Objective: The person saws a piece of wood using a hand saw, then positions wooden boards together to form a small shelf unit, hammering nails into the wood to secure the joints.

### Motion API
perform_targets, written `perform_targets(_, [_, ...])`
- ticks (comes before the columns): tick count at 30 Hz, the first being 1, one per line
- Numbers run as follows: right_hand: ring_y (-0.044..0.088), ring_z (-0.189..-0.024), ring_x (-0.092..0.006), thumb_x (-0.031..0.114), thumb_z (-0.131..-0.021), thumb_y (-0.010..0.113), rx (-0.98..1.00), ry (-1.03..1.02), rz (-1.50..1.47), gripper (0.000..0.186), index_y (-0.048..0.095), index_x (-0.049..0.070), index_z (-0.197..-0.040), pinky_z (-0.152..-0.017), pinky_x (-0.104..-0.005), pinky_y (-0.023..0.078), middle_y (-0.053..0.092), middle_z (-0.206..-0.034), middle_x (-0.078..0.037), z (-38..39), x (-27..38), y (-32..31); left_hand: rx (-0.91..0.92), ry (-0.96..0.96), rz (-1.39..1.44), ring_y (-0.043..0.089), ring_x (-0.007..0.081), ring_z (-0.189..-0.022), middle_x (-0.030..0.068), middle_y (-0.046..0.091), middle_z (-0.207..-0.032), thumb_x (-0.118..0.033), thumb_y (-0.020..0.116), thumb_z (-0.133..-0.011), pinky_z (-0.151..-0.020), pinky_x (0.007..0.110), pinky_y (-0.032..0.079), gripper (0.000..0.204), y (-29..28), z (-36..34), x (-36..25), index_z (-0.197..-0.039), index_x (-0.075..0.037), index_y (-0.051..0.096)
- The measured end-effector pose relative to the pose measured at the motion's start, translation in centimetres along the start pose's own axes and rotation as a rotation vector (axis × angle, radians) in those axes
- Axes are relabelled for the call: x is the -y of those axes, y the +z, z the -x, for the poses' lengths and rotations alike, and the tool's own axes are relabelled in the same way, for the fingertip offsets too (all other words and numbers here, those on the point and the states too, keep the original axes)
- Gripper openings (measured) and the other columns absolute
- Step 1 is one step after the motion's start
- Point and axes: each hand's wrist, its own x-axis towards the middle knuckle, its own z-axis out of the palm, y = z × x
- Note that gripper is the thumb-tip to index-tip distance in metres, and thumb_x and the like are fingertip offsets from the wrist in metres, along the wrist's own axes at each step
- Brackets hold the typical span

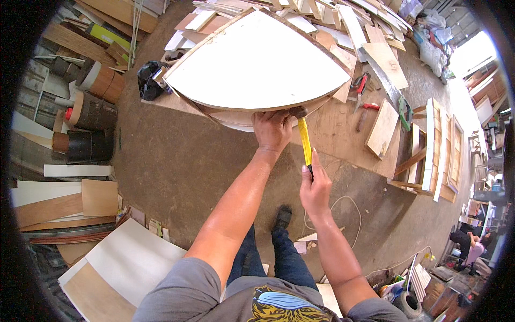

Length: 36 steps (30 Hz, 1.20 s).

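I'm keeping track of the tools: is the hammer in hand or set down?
In hand: the right hand grips the hammer below the yellow part of its handle.

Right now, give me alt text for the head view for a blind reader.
A person's right hand holds a yellow-handled hammer, its head beside the left hand at the near edge of a white-topped wooden piece. To the right are red-handled pliers and a green-handled saw, with scrap wood beyond.

Over on the right there's a slatted wooden frame (431,147); a pale cord (360,214) loops across the floor (166,161) nearby.
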Motion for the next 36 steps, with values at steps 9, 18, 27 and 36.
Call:
perform_targets(9, [0.069,-0.080,-0.0326,0.004,-0.101,0.062,-0.020,0.042,-0.033,0.051,0.050,-0.001,-0.151,-0.073,-0.0406,0.055,0.069,-0.096,-0.023,0.8,-0.3,0.4,-0.020,-0.005,-0.049,0.070,0.0339,-0.086,0.0069,0.077,-0.085,-0.020,0.080,-0.077,-0.084,0.050,0.049,0.006,-1.3,0.1,-1.4,-0.080,-0.014,0.079])
perform_targets(18, [0.062,-0.075,-0.0205,0.013,-0.099,0.071,-0.134,0.271,-0.115,0.033,0.059,-0.003,-0.126,-0.067,-0.0357,0.049,0.066,-0.088,-0.014,0.5,-1.8,0.4,0.102,-0.005,0.105,0.068,0.0305,-0.096,0.0039,0.077,-0.097,-0.024,0.084,-0.082,-0.091,0.046,0.047,0.019,-1.3,-0.6,0.0,-0.098,-0.015,0.081])
perform_targets(27, [0.047,-0.055,-0.0053,0.014,-0.101,0.069,-0.305,0.452,-0.279,0.016,0.063,0.002,-0.111,-0.049,-0.0266,0.037,0.051,-0.071,0.004,-0.7,-6.9,-0.8,-0.097,-0.004,-0.130,0.046,0.0361,-0.133,0.0157,0.056,-0.134,-0.041,0.084,-0.089,-0.113,0.053,0.035,0.060,-7.5,2.6,2.0,-0.131,-0.005,0.060])
perform_targets(36, [0.057,-0.058,-0.0088,0.014,-0.103,0.065,-0.156,0.612,-0.443,0.038,0.061,0.004,-0.139,-0.052,-0.0275,0.048,0.059,-0.076,0.001,-6.6,-6.6,0.3,-0.238,-0.737,0.473,0.027,0.0334,-0.150,0.0173,0.027,-0.158,-0.058,0.074,-0.093,-0.122,0.053,0.029,0.103,-7.2,-0.9,14.2,-0.161,-0.010,0.015])
